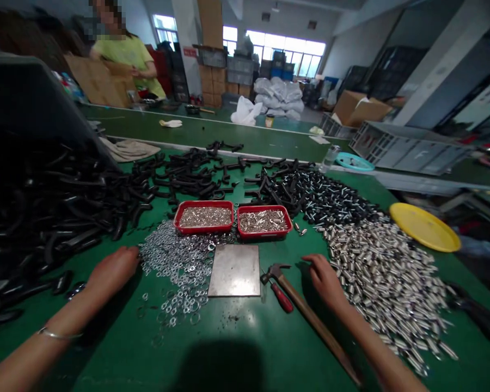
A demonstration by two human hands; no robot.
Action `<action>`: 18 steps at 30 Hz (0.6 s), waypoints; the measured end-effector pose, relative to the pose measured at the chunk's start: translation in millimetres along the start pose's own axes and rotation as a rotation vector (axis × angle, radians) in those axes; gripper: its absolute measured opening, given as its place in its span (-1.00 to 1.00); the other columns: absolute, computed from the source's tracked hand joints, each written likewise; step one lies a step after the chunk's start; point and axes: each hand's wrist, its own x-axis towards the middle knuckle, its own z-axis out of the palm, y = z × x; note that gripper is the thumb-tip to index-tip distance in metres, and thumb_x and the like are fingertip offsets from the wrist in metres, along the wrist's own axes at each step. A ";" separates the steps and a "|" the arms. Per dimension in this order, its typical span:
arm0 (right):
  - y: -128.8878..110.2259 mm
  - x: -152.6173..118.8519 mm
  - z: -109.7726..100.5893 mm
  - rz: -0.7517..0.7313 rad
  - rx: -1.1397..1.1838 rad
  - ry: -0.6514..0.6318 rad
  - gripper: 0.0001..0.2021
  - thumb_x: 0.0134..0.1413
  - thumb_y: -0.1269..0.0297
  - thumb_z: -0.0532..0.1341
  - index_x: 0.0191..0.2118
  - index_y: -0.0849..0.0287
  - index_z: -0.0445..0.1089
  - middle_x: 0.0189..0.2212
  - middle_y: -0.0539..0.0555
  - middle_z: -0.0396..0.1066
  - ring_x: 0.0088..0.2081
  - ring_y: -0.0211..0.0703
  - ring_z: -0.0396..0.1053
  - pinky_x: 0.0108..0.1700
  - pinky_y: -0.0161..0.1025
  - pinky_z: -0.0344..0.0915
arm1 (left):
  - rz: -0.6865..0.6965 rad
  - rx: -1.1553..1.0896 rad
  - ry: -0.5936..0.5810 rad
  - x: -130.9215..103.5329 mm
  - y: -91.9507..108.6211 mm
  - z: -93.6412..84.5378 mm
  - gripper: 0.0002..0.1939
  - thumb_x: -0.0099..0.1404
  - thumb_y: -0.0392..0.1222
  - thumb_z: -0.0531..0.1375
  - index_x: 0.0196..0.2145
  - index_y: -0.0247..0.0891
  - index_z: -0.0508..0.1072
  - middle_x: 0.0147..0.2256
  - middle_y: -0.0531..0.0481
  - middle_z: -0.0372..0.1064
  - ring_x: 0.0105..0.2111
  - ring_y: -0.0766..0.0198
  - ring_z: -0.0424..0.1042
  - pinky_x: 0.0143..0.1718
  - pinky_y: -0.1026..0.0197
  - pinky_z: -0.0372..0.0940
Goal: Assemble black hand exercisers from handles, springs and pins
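While both hands lie flat on the green felt-covered table point(245, 348), neither grips anything: the left hand point(113, 270) rests knuckles-up with fingers loosely curled, touching the edge of the scattered pile of small silver washers point(179, 267) at its three o'clock. The right hand point(324, 279) lies palm-down, fingers relaxed and together, just beside the wooden-handled claw hammer point(306, 313) at its nine o'clock and the heap of short silver metal tubes point(387, 283) at its three o'clock. Between the hands sits a flat grey steel plate point(234, 270); at its twelve o'clock stand two red plastic trays point(233, 219). Working well here, I judge, means picking washers singly and keeping the plate bare.
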 end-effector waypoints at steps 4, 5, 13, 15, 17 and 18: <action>41.3 74.4 -2.6 0.003 -0.049 0.023 -0.67 0.11 0.48 0.02 -0.09 0.14 0.42 -0.04 0.22 0.39 0.04 0.04 0.32 0.15 0.01 0.22 | 0.030 0.169 -0.007 -12.0 20.3 -25.2 -0.73 0.28 0.05 0.05 -0.37 -0.20 0.35 -0.44 -0.02 0.38 -0.46 0.12 0.40 -0.47 0.30 0.11; 47.6 90.1 -2.9 0.005 -0.048 0.019 -0.69 0.09 0.47 0.05 -0.10 0.14 0.43 -0.02 0.22 0.39 0.05 0.05 0.31 0.15 0.02 0.21 | 0.014 0.111 0.013 -16.2 29.4 -29.7 -0.71 0.29 0.09 0.05 -0.32 -0.18 0.36 -0.41 0.00 0.41 -0.43 0.12 0.43 -0.46 0.30 0.15; 33.5 94.2 0.9 0.158 0.060 0.004 -0.74 0.17 0.05 0.14 -0.27 0.14 0.39 -0.35 0.13 0.46 -0.32 -0.01 0.38 -0.20 -0.10 0.31 | 0.056 -0.755 -0.152 -55.1 147.3 6.4 -0.60 0.24 0.15 0.17 -0.15 -0.20 0.49 -0.29 -0.02 0.55 -0.34 0.15 0.56 -0.21 0.16 0.40; 2.5 75.0 6.8 0.177 0.193 -0.054 -0.67 0.21 -0.03 0.11 -0.18 0.14 0.39 -0.35 0.08 0.47 -0.38 -0.09 0.38 -0.29 -0.17 0.32 | 0.086 -0.939 -0.262 -58.4 186.8 19.2 -0.62 0.23 0.09 0.20 -0.15 -0.24 0.50 -0.34 -0.03 0.53 -0.35 0.15 0.56 -0.22 0.14 0.42; -38.0 55.2 13.1 0.212 0.479 -0.167 -0.65 0.19 -0.05 0.17 -0.11 0.13 0.36 -0.35 0.03 0.46 -0.42 -0.16 0.37 -0.34 -0.23 0.31 | 0.122 -1.106 -0.352 -58.4 222.5 28.4 -0.67 0.20 0.02 0.26 -0.20 -0.28 0.51 -0.33 -0.06 0.52 -0.35 0.17 0.55 -0.25 0.16 0.42; -59.0 46.0 15.8 0.254 0.664 -0.228 -0.66 0.16 -0.03 0.22 -0.11 0.12 0.34 -0.37 0.00 0.44 -0.44 -0.20 0.36 -0.36 -0.25 0.30 | 0.127 -1.184 -0.384 -57.9 236.8 31.9 -0.69 0.19 -0.01 0.27 -0.23 -0.30 0.51 -0.33 -0.07 0.51 -0.36 0.18 0.55 -0.28 0.18 0.42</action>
